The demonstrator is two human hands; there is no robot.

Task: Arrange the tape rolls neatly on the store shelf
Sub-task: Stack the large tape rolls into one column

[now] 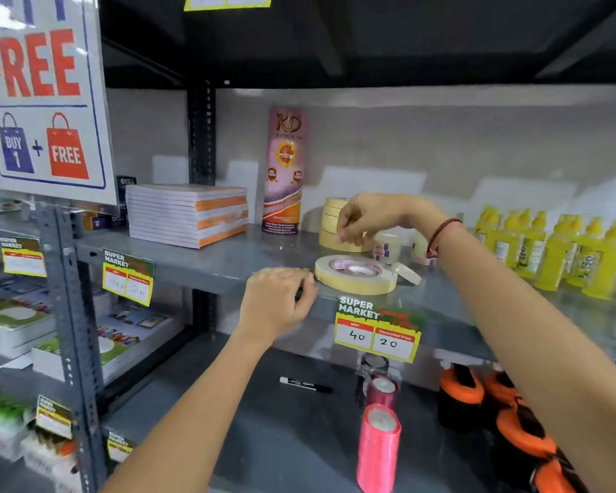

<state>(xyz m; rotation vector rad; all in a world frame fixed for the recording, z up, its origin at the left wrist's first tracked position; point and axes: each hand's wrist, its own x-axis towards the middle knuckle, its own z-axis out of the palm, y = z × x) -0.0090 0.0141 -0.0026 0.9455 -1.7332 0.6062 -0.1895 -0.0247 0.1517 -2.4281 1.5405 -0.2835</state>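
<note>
The right hand [361, 217] pinches the tape stack [331, 222] at the back of the shelf [200, 257]. The left hand [278, 304], curled and holding nothing, rests just beside the big flat roll [356, 274], so it is nearer.

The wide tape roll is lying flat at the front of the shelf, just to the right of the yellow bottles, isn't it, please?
Not quite: the head view shows the wide tape roll lying flat at the front of the shelf, but to the left of the yellow bottles.

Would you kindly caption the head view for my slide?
Right hand touches a stack of cream tape rolls on the grey metal shelf; left hand rests at its front edge.
</note>
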